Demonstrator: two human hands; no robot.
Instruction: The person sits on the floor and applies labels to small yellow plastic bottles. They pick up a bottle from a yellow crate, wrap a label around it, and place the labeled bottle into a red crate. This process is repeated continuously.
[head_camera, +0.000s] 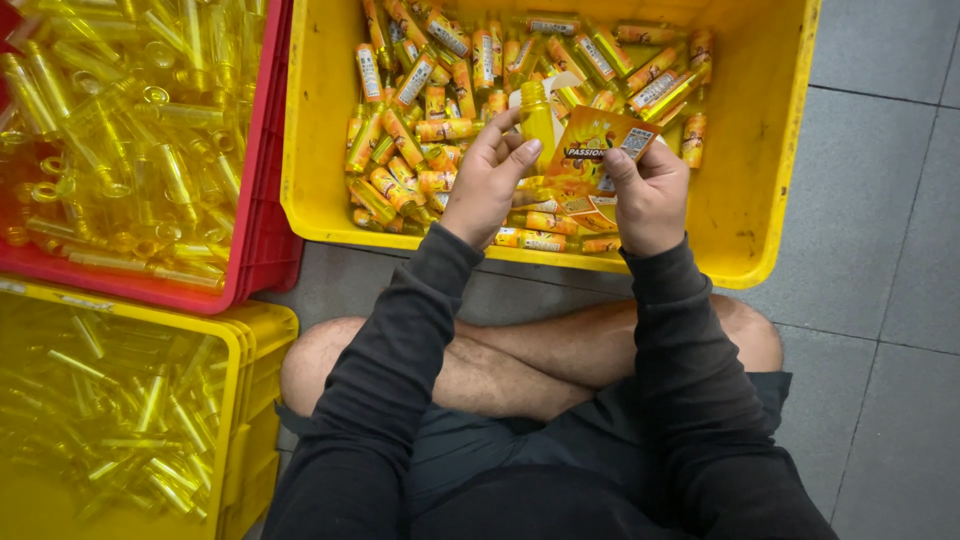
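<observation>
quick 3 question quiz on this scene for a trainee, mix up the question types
1. True or false: the left hand holds a small yellow bottle.
2. Which crate lies right under the hands? A) the red crate B) the yellow crate of labelled bottles C) the yellow crate of bare bottles
3. What does the right hand pinch?

Key
1. True.
2. B.
3. An orange label, held beside the bottle.

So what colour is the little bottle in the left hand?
Yellow; the bottle shows best in the head view.
</observation>
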